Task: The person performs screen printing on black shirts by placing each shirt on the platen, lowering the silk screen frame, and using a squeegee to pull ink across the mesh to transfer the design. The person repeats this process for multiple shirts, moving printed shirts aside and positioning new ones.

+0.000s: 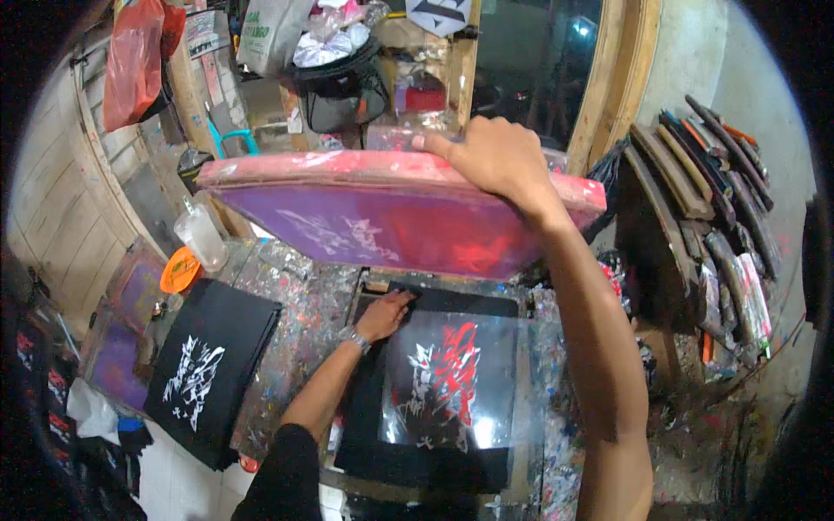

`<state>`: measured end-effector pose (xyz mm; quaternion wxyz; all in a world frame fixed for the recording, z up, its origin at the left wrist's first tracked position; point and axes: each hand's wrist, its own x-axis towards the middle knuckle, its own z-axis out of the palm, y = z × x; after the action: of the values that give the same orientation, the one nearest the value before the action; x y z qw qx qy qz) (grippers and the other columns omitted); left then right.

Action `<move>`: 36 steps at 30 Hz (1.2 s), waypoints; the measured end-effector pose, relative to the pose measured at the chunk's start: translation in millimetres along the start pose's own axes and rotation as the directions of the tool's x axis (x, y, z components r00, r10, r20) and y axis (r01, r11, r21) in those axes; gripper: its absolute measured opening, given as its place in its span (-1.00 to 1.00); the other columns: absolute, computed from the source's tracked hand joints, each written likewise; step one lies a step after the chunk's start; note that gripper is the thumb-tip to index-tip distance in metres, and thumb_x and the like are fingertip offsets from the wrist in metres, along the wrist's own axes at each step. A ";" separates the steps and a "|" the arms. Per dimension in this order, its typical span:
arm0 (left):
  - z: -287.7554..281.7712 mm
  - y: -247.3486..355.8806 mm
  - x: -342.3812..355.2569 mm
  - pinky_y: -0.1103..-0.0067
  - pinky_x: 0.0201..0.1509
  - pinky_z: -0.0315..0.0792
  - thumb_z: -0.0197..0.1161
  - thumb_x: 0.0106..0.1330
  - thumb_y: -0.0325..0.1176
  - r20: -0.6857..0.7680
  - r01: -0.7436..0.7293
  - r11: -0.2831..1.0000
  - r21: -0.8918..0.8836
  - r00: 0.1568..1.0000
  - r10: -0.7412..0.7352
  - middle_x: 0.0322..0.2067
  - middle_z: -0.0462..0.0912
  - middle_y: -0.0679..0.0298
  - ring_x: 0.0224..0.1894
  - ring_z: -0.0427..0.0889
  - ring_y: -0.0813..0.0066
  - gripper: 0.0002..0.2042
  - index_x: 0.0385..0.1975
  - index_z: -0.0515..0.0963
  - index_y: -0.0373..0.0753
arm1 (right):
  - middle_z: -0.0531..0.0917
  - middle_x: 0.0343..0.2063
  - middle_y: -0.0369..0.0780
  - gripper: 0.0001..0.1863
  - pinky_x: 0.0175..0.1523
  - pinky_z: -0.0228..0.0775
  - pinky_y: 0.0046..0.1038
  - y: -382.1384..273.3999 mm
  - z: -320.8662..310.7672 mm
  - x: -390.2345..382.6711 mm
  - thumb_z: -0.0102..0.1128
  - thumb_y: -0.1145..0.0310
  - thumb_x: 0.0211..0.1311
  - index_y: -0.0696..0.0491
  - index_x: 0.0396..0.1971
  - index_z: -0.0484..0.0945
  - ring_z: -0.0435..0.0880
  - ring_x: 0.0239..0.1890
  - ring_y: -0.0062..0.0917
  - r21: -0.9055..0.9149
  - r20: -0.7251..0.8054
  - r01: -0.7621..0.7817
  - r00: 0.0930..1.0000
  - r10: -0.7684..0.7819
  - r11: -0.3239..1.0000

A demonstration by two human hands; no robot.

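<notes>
My right hand (504, 161) grips the top edge of a screen-printing frame (304, 167), held tilted up with its purple and red mesh facing the bench. Below it lies a black fabric piece (365, 456), flat on the printing board. A clear plastic sheet (504, 382) covers much of the fabric, and a jagged red and white design (456, 373) shows there. My left hand (382, 316), a watch on its wrist, has its fingers closed at the fabric's upper left edge; the fingertips are hard to make out.
To the left, a stack of black printed fabric pieces (217, 365) lies on the paint-spattered bench (291, 339). Beyond it are an orange bowl (181, 270) and a whitish plastic container (201, 239). Several squeegees (669, 169) lean by the right wall. Purple screens (122, 356) stand far left.
</notes>
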<state>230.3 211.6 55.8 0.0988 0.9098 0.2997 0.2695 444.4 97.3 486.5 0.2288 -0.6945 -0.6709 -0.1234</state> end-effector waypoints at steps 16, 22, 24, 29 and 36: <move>36.0 59.4 101.2 0.14 -0.18 0.59 0.22 0.20 -0.26 0.215 -0.033 0.960 0.277 0.976 -0.029 -0.29 0.73 -0.02 -0.24 0.73 -0.03 -0.78 -0.28 0.72 -0.18 | 0.73 -0.29 0.17 -0.04 0.01 0.56 -0.07 18.6 2.7 13.2 0.02 -0.52 0.10 0.28 -0.35 0.74 0.75 -0.14 0.04 -0.026 0.030 -0.035 0.999 0.035 0.999; 164.8 124.7 152.3 0.12 0.11 0.53 -0.02 0.43 0.26 0.332 0.018 0.997 -0.073 0.943 0.007 0.02 0.66 -0.08 0.06 0.65 -0.08 -0.39 0.08 0.61 -0.17 | 0.73 -0.28 0.17 -0.02 0.02 0.56 -0.05 4.6 1.9 11.2 0.00 -0.55 0.11 0.26 -0.33 0.74 0.74 -0.13 0.05 -0.024 0.055 -0.044 0.997 0.045 0.999; 175.3 45.1 153.0 0.14 0.13 0.52 -0.02 0.41 0.30 0.207 0.123 0.987 -0.101 0.973 -0.100 0.01 0.66 -0.09 0.07 0.64 -0.09 -0.36 0.06 0.63 -0.17 | 0.73 -0.28 0.18 -0.02 0.02 0.56 -0.06 -30.8 -3.7 14.9 -0.01 -0.56 0.11 0.26 -0.35 0.74 0.74 -0.13 0.05 0.032 0.033 0.040 0.999 -0.041 0.999; 62.6 131.5 61.2 0.15 -0.07 0.53 0.08 0.39 -0.13 0.001 0.216 0.963 -0.160 0.976 -0.219 -0.21 0.70 -0.13 -0.16 0.66 -0.13 -0.65 -0.23 0.67 -0.31 | 0.73 -0.27 0.18 0.00 0.02 0.57 -0.08 31.8 6.7 -8.8 -0.03 -0.56 0.11 0.28 -0.35 0.74 0.74 -0.11 0.04 -0.060 0.037 -0.067 0.997 0.069 0.996; -41.9 80.9 -216.4 0.60 -0.36 0.47 0.15 0.46 -0.37 0.752 0.781 0.145 -0.608 0.625 -0.212 -0.37 0.67 0.27 -0.39 0.60 0.53 -0.71 0.10 0.62 -0.28 | 0.73 -0.24 0.17 -0.07 0.06 0.56 -0.06 -6.5 -1.0 -1.0 0.01 -0.52 0.11 0.21 -0.28 0.75 0.74 -0.08 0.04 0.068 0.032 0.000 0.999 -0.002 0.998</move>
<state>101.0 18.0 25.1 0.7445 0.5576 0.3562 0.0892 438.0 95.9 487.9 0.2413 -0.6879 -0.6787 -0.0894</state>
